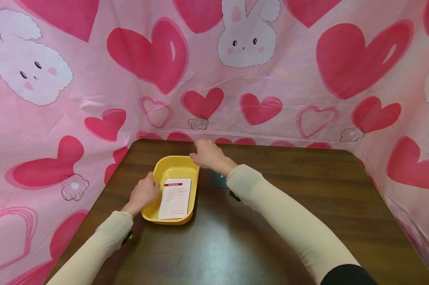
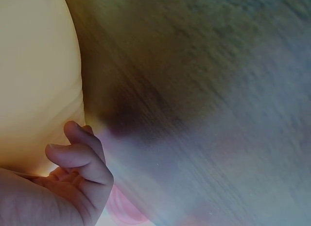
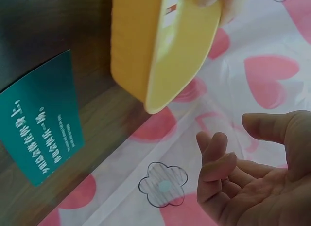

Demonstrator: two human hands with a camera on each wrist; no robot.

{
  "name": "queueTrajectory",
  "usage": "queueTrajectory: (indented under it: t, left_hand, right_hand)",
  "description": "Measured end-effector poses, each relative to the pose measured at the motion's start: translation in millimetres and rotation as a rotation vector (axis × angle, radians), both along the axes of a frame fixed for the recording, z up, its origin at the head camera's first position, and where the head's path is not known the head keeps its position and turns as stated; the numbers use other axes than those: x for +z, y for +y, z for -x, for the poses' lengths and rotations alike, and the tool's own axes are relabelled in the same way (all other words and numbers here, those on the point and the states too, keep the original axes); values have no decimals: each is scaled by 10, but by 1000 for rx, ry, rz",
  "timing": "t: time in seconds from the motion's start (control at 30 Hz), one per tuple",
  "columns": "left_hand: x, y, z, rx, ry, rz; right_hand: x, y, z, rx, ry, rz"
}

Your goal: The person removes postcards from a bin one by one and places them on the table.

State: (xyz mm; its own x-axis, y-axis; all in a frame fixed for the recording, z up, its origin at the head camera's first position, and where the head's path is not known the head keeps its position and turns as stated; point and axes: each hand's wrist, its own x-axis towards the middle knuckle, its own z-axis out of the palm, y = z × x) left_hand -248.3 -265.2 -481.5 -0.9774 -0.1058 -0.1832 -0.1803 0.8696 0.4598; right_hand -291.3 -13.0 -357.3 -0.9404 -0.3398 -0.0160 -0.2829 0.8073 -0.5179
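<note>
A yellow plastic tub [image 1: 178,171] sits at the left of the table, holding a white printed card [image 1: 174,202] with a red band, perhaps on top of others. My left hand [image 1: 144,192] grips the tub's left rim, thumb over the edge. In the left wrist view, its fingers [image 2: 90,163] curl against the outer wall. Near the tub's far right corner, my right hand [image 1: 208,156] hovers. The right wrist view shows that it holds nothing, with thumb and loosely bent fingers apart from the tub. A teal card [image 3: 48,124] with white writing lies under the right wrist.
The brown wooden table [image 1: 289,206] extends to the right of the tub. Pink cloth [image 1: 207,75] with hearts and rabbits hangs around its back and sides, close behind the far edge.
</note>
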Motion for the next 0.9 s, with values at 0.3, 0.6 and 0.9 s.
queueTrajectory:
  t: [0.3,0.6,0.9]
  left_hand:
    - [-1,-5,18,7,-7,-24]
    - [13,-29,8,0,13,-11]
    - [-6,-20,4,-10,4,-11]
  right_hand:
    - [16,-147,-3,4,-41,-51]
    - [-64,-374,-76,29,-99,-39]
    - [-239,-543,-189,14,-175,-35]
